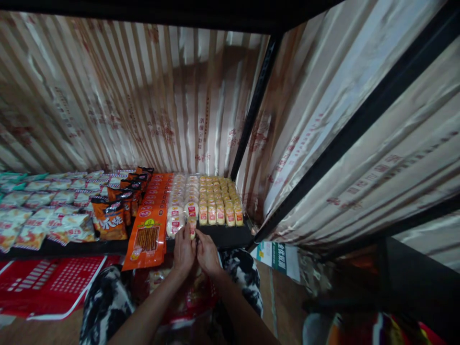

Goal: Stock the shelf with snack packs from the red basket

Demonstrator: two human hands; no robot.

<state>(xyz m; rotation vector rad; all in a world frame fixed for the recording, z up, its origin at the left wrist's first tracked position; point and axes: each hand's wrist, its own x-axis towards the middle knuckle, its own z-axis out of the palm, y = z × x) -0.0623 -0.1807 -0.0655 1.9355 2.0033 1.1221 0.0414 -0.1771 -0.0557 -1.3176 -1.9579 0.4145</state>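
My left hand (184, 251) and my right hand (208, 254) meet at the shelf's front edge. Pinched between their fingers is a small wrapped snack pack (193, 228) with a red-and-white label. Just behind it stand rows of white round snack packs (175, 213) with red labels. To the right of those are rows of yellow wrapped snack packs (212, 215), also red-labelled. Left of the hands, a stack of flat orange snack bags (147, 239) overhangs the shelf edge, with brown sticks showing through a window.
Orange-and-black bags (109, 220) and rows of white snack bags (36, 225) fill the left of the black shelf (230, 237). A red basket (53, 287) sits below. Between my knees is a container with packages. A black post (257, 105) rises behind, before plastic-wrapped walls.
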